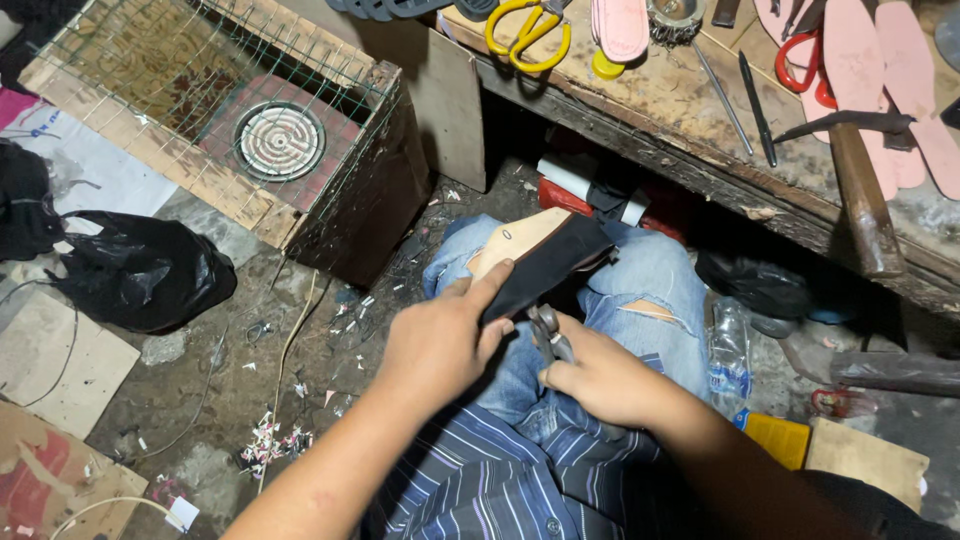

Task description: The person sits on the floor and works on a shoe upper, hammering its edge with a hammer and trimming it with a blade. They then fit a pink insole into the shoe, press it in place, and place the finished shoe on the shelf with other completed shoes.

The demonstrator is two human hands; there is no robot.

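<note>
My left hand (440, 340) grips a shoe piece (535, 255) over my lap: a tan sole with black material stretched over it, toe pointing away. My right hand (600, 375) is closed on a pair of metal pliers (548, 335), whose jaws sit at the edge of the black material just beside my left fingers. Both hands rest above my blue jeans (650, 280), which are torn at the right knee.
A wooden box with wire mesh and a round coil heater (279, 140) stands at the left. The workbench (700, 110) ahead carries yellow scissors (527, 32), pink insoles (880, 70), a hammer (855, 170). A black bag (140, 270), cardboard and scraps lie on the floor.
</note>
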